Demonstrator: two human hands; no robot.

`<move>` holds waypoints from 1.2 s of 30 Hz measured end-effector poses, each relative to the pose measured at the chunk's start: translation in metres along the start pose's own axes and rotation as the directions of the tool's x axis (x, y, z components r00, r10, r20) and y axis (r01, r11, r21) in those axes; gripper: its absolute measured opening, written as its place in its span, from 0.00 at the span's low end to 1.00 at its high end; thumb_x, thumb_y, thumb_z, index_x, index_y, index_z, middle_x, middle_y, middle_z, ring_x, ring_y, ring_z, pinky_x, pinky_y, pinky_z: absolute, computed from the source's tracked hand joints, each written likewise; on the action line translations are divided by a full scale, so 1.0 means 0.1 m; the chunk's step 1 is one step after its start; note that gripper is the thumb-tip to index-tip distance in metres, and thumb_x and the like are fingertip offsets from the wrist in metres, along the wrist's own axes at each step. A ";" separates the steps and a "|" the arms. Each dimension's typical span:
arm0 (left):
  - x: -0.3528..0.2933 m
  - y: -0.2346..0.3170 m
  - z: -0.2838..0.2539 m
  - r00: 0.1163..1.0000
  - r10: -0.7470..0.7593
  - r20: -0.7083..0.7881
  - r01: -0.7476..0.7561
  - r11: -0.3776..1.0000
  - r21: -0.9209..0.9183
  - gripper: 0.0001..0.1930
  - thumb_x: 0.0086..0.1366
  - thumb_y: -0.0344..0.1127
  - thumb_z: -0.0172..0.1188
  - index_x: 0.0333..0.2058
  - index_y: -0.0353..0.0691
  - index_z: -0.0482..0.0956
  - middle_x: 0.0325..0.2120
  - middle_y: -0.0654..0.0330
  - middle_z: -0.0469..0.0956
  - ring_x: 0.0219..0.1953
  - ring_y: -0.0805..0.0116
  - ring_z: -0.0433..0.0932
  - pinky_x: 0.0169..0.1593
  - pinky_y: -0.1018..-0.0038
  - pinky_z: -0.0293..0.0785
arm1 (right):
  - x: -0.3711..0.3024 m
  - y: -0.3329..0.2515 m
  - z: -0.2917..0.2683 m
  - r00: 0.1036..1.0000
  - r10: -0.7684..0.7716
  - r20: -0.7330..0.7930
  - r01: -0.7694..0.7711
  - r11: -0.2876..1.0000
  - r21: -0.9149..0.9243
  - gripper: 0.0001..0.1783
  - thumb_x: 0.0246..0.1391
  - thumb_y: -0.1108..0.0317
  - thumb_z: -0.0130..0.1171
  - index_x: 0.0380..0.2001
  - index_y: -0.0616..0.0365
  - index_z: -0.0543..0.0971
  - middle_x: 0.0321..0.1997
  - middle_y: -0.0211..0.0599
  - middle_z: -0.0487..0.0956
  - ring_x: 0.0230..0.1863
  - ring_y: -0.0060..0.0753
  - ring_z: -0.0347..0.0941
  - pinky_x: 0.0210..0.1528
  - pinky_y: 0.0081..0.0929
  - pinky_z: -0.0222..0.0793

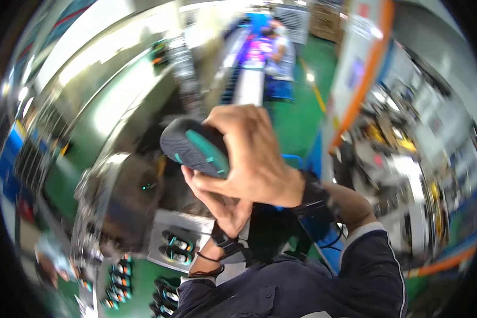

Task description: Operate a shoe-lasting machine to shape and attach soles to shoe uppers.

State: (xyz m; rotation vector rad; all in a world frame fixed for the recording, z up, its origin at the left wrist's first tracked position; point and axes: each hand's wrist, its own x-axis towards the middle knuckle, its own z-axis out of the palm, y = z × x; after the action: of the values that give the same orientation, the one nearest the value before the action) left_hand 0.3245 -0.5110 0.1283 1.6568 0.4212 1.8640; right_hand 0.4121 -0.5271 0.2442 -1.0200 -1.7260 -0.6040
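A black shoe (191, 146) with a teal stripe on its textured sole is held up in front of me, the sole facing the left side of the view. My right hand (252, 153) is closed around it from above and the right, and covers much of it. From below, my left hand (220, 204) reaches up to the shoe with its fingers against the underside; part of that hand is hidden behind the right. Both wrists wear dark bands. Below and to the left, a pair of dark shoes (176, 247) with teal and orange details lies on a light grey surface (159, 233).
More shoes (121, 281) stand in a row at lower left. Beside them a person (55, 259) is partly visible. A blurred machine (124, 201) fills the left. Ahead, another person (282, 53) sits by a purple-lit conveyor (249, 87). An orange-edged panel (363, 79) rises at right.
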 end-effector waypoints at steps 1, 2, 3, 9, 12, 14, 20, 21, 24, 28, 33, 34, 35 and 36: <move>-0.14 0.05 0.30 0.999 -0.025 -0.027 0.025 1.000 -0.001 0.59 0.50 0.28 0.73 0.69 0.40 0.34 0.68 0.50 0.45 0.68 0.58 0.51 0.68 0.59 0.49 | -0.17 0.01 -0.20 0.997 0.060 0.042 -0.055 0.993 -0.108 0.41 0.34 0.53 0.75 0.50 0.61 0.68 0.49 0.44 0.70 0.51 0.47 0.66 0.55 0.44 0.57; -0.39 -0.02 0.43 0.988 -0.135 0.074 0.130 0.989 0.064 0.55 0.54 0.28 0.70 0.69 0.36 0.35 0.64 0.52 0.54 0.62 0.63 0.60 0.65 0.62 0.57 | -0.32 0.01 -0.49 0.983 0.128 0.135 -0.102 0.978 -0.184 0.43 0.35 0.50 0.73 0.51 0.61 0.67 0.49 0.44 0.69 0.52 0.47 0.66 0.55 0.45 0.57; -0.54 -0.01 0.69 0.972 -0.148 0.183 0.150 0.989 0.000 0.55 0.54 0.28 0.70 0.69 0.36 0.35 0.64 0.52 0.54 0.62 0.63 0.60 0.65 0.62 0.57 | -0.52 0.04 -0.82 0.949 0.239 0.207 -0.173 0.940 -0.293 0.44 0.36 0.46 0.71 0.53 0.61 0.67 0.50 0.44 0.68 0.52 0.48 0.65 0.56 0.47 0.56; -1.34 0.34 2.07 0.517 -0.406 0.753 0.853 0.319 -0.414 0.19 0.69 0.29 0.49 0.56 0.27 0.66 0.58 0.49 0.65 0.55 0.62 0.70 0.55 0.70 0.69 | -2.24 0.69 -2.72 0.634 0.765 -0.114 -0.749 0.644 0.154 0.43 0.41 0.53 0.74 0.57 0.59 0.68 0.56 0.41 0.72 0.58 0.35 0.68 0.62 0.35 0.61; -2.04 0.79 2.91 0.437 -0.300 0.848 0.784 0.589 -0.196 0.24 0.68 0.31 0.52 0.60 0.28 0.61 0.52 0.54 0.71 0.52 0.69 0.71 0.55 0.72 0.68 | -3.04 0.69 -3.53 0.430 0.882 -0.196 -0.765 0.470 0.440 0.38 0.38 0.60 0.71 0.55 0.60 0.71 0.47 0.35 0.78 0.48 0.24 0.72 0.53 0.25 0.68; -2.53 1.24 3.41 0.248 -0.339 0.908 0.877 0.476 -0.062 0.29 0.68 0.33 0.54 0.64 0.31 0.57 0.52 0.56 0.71 0.51 0.69 0.70 0.56 0.74 0.66 | -3.73 0.61 -4.05 0.250 0.899 -0.360 -0.791 0.404 0.460 0.35 0.39 0.64 0.71 0.54 0.60 0.73 0.45 0.34 0.78 0.47 0.23 0.72 0.52 0.24 0.68; -3.95 1.48 4.85 -0.234 -0.158 0.959 0.841 0.462 0.281 0.37 0.71 0.54 0.47 0.66 0.29 0.53 0.63 0.43 0.60 0.61 0.59 0.66 0.60 0.65 0.66 | -4.96 0.22 -5.73 -0.136 0.738 -0.661 -0.898 0.190 0.396 0.28 0.40 0.72 0.68 0.50 0.58 0.77 0.38 0.31 0.78 0.38 0.21 0.73 0.43 0.20 0.70; -4.20 1.44 5.14 -0.280 -0.152 0.948 0.835 0.450 0.318 0.37 0.70 0.52 0.50 0.65 0.27 0.54 0.62 0.43 0.62 0.61 0.58 0.67 0.60 0.66 0.67 | -5.18 0.19 -5.96 -0.103 0.669 -0.736 -0.919 0.219 0.327 0.28 0.40 0.73 0.68 0.50 0.58 0.76 0.38 0.30 0.78 0.37 0.22 0.73 0.43 0.20 0.70; -4.88 1.21 5.88 -0.195 -0.201 0.960 0.778 0.565 0.276 0.35 0.66 0.48 0.58 0.62 0.29 0.59 0.55 0.47 0.70 0.54 0.63 0.72 0.54 0.68 0.72 | -5.23 0.07 -6.27 -0.176 0.538 -0.824 -0.947 0.137 0.291 0.28 0.40 0.76 0.66 0.50 0.60 0.76 0.38 0.30 0.78 0.37 0.21 0.72 0.42 0.20 0.70; -5.43 1.15 6.97 0.018 -0.099 0.995 0.601 0.796 0.068 0.32 0.58 0.48 0.66 0.50 0.27 0.70 0.42 0.45 0.79 0.40 0.57 0.80 0.43 0.65 0.76 | -5.22 -0.02 -6.59 -0.175 0.401 -0.899 -0.968 0.099 0.233 0.26 0.42 0.78 0.63 0.50 0.65 0.75 0.41 0.35 0.79 0.38 0.22 0.74 0.43 0.20 0.71; -6.04 0.92 7.79 -0.053 -0.294 0.954 0.189 0.935 0.299 0.38 0.52 0.43 0.68 0.54 0.26 0.60 0.50 0.35 0.69 0.53 0.43 0.72 0.54 0.54 0.71 | -5.39 0.00 -6.82 -0.138 0.272 -0.952 -0.989 -0.089 0.117 0.25 0.40 0.79 0.62 0.48 0.65 0.76 0.37 0.32 0.78 0.36 0.21 0.73 0.42 0.20 0.70; -5.98 0.97 7.81 -0.141 -0.346 0.928 0.148 0.919 0.365 0.35 0.54 0.38 0.65 0.55 0.29 0.57 0.53 0.37 0.67 0.53 0.42 0.72 0.54 0.54 0.71 | -5.43 0.02 -6.88 -0.130 0.271 -0.954 -0.989 -0.107 0.104 0.25 0.41 0.79 0.62 0.48 0.65 0.76 0.37 0.32 0.78 0.36 0.21 0.73 0.42 0.20 0.70; -5.96 0.93 7.85 -0.148 -0.348 0.926 0.150 0.918 0.368 0.35 0.54 0.38 0.65 0.55 0.29 0.57 0.53 0.37 0.67 0.53 0.42 0.72 0.54 0.54 0.71 | -5.46 0.08 -6.96 -0.121 0.278 -0.953 -0.989 -0.120 0.090 0.25 0.41 0.78 0.62 0.48 0.65 0.76 0.38 0.31 0.78 0.36 0.21 0.73 0.42 0.20 0.70; -5.89 0.85 7.86 -0.153 -0.369 0.917 0.192 0.899 0.393 0.33 0.54 0.37 0.64 0.54 0.29 0.60 0.53 0.37 0.67 0.53 0.43 0.72 0.54 0.55 0.71 | -5.42 0.19 -7.05 -0.155 0.291 -0.944 -0.982 -0.151 0.114 0.24 0.41 0.77 0.63 0.47 0.65 0.76 0.37 0.31 0.78 0.35 0.21 0.72 0.41 0.20 0.71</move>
State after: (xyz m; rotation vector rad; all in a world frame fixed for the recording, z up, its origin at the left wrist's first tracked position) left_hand 1.0925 -1.0635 -0.1485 2.2512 0.1532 -0.1852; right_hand 0.8612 -1.2569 0.0062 -1.8318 0.5304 -0.6649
